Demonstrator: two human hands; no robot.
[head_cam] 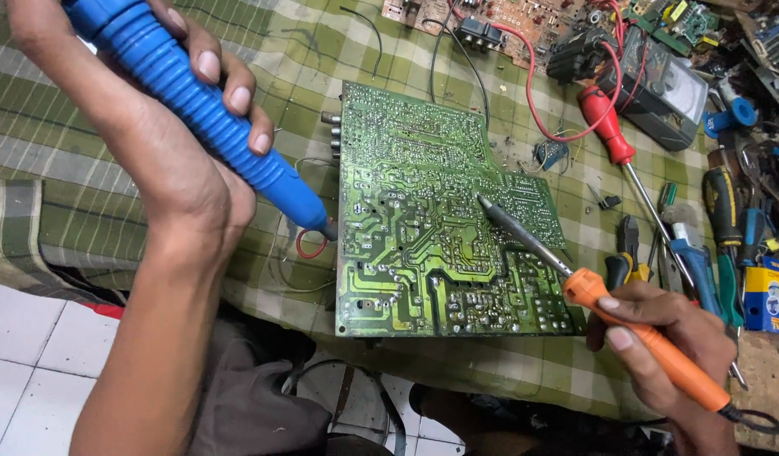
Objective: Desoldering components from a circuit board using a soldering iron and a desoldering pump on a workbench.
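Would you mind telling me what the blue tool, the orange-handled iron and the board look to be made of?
The blue tool in the left hand looks like ribbed, matte plastic. The iron in the right hand has a smooth orange handle, probably plastic, and a dull grey metal shaft. The board appears to be glossy green laminate with shiny solder dots.

Two bare hands and forearms, no sleeves

The left hand (178, 160) and right hand (668, 338) wear no gloves, rings or watch; fingernails are short and plain; both forearms are uncovered.
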